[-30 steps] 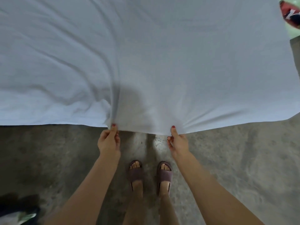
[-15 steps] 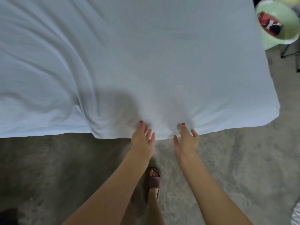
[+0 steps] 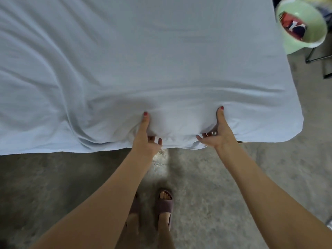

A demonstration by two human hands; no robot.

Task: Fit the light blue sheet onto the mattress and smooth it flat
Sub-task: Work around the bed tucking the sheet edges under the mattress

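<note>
Fingers (image 3: 156,141) of the left hand (image 3: 146,139) curl under the near edge of the light blue cotton sheet (image 3: 143,60), with the thumb laid flat on top, so the cloth is pinched between them. The right hand (image 3: 218,136) grasps the same edge further toward the rounded near corner (image 3: 294,126) of the mattress, thumb on top and fingers tucked beneath. Between the 2 hands the sheet bunches into a soft pouch.

Progress, as judged: the sheet covers the whole visible top of the mattress, and the stretch toward that corner lies nearly flat and wraps the corner. The stretch on the far side of the left hand from that corner carries long diagonal folds, and its hem hangs loose over the grey concrete floor (image 3: 233,186). Tucking the near edge and smoothing those folds remain.

A pale green plastic basin (image 3: 316,24) sits beyond the corner.
</note>
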